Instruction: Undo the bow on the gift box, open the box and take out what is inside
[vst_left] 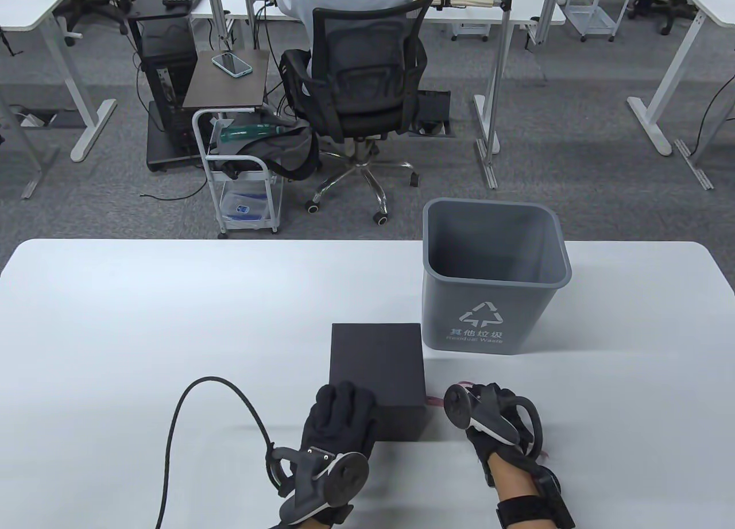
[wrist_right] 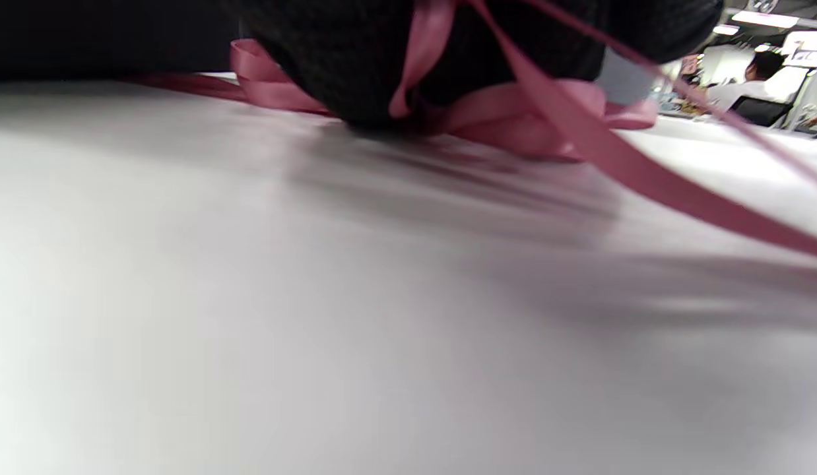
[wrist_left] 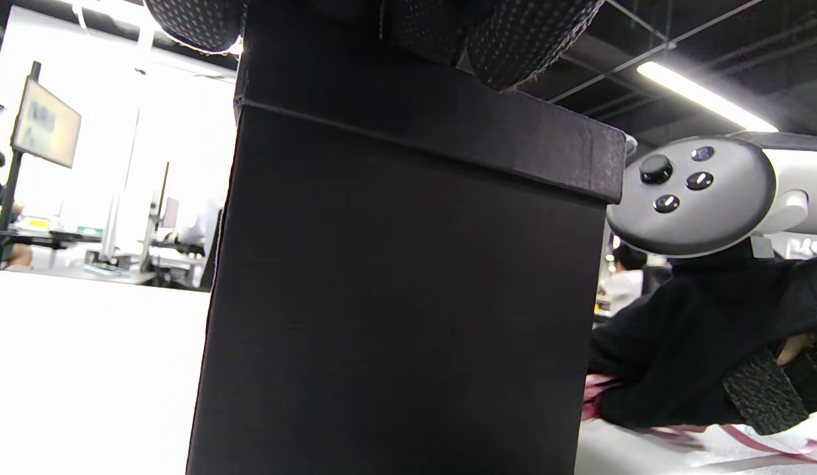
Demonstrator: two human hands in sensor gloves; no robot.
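Note:
A black gift box (vst_left: 376,365) stands closed on the white table (vst_left: 143,322), and no ribbon lies on its lid. My left hand (vst_left: 343,400) rests with fingers laid on the lid's near left corner. In the left wrist view the box front (wrist_left: 408,297) fills the frame, with fingertips (wrist_left: 507,46) over the lid edge. My right hand (vst_left: 489,400) sits on the table just right of the box. It holds the loose pink ribbon (wrist_right: 514,112), which runs through its fingers (wrist_right: 356,59) and trails across the table. The same ribbon (wrist_left: 745,443) shows under that hand (wrist_left: 686,356).
A grey waste bin (vst_left: 494,276) stands on the table behind and to the right of the box. A black cable (vst_left: 172,425) loops over the table left of my left hand. Beyond the far edge are an office chair (vst_left: 359,87) and a small cart (vst_left: 241,167).

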